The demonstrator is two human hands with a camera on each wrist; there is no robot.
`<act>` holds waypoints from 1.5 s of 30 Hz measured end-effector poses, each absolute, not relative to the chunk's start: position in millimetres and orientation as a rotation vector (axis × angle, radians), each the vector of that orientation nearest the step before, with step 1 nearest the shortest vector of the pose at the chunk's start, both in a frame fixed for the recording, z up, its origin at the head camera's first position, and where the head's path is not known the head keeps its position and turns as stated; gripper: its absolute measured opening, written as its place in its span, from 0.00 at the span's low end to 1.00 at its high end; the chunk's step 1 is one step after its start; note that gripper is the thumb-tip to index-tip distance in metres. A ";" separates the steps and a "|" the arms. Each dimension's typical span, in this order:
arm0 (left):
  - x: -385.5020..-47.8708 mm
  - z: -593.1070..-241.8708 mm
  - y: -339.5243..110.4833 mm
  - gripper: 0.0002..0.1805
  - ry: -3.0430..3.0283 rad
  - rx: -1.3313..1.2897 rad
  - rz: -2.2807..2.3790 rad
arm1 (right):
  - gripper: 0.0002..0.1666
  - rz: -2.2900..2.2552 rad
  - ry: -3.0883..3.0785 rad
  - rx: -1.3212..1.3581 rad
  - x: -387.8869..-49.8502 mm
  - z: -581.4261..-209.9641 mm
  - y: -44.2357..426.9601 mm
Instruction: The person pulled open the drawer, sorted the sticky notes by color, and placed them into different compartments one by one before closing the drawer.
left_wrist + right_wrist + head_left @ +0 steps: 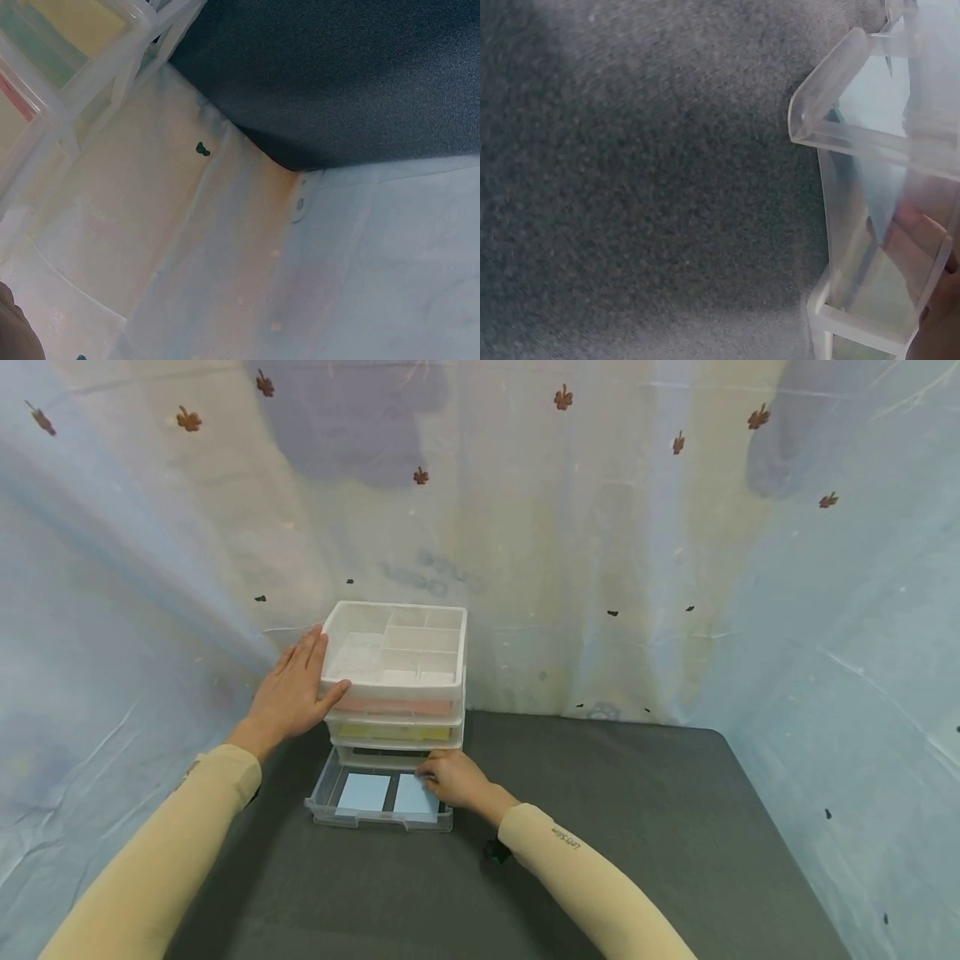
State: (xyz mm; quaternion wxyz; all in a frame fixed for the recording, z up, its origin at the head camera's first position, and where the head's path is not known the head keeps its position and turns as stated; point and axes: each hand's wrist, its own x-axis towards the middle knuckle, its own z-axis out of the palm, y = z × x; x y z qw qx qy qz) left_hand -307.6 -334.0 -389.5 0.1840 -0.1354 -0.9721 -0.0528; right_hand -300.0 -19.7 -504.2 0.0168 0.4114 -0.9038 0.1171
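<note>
A white plastic drawer unit [393, 685] stands at the back of the table, its lowest clear drawer [322, 814] pulled out. Two light blue paper pads lie side by side in that drawer, a left pad [363, 793] and a right pad [415, 795]. My left hand [292, 689] rests against the unit's upper left side, fingers straight and thumb at the front corner. Reaching into the drawer, my right hand [453, 778] pinches the back right corner of the right pad. Through the clear wall, the right wrist view shows the fingers [915, 244] at the blue paper [881, 184].
The unit's top is a white divided tray [352, 652]. Closed drawers below hold pink [397, 706] and yellow [393, 732] contents. A dark grey cloth [600, 827] covers the table. Patterned curtains [517, 552] hang behind and at the sides.
</note>
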 end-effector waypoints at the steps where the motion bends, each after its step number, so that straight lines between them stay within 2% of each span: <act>1: -307.4 -389.2 -333.8 0.53 -2.743 -0.380 -0.149 | 0.15 0.334 -2.804 1.288 -300.4 -504.6 -19.9; 11: -305.6 -389.0 -332.7 0.53 -2.753 -0.382 -0.149 | 0.17 0.122 -2.798 1.347 -301.7 -506.2 -19.8; 18: -304.3 -390.0 -332.6 0.53 -2.758 -0.382 -0.159 | 0.17 0.210 -2.787 1.380 -298.0 -499.8 -16.8; 29: -305.5 -389.1 -334.1 0.53 -2.761 -0.383 -0.165 | 0.18 1.057 -2.690 1.283 -279.2 -481.1 -7.5; 40: -306.9 -388.8 -334.6 0.53 -2.765 -0.386 -0.172 | 0.17 1.949 -2.436 1.003 -236.9 -477.8 -19.2; 45: -307.3 -388.9 -334.9 0.53 -2.755 -0.384 -0.169 | 0.18 2.319 -2.274 0.966 -219.1 -485.5 -28.7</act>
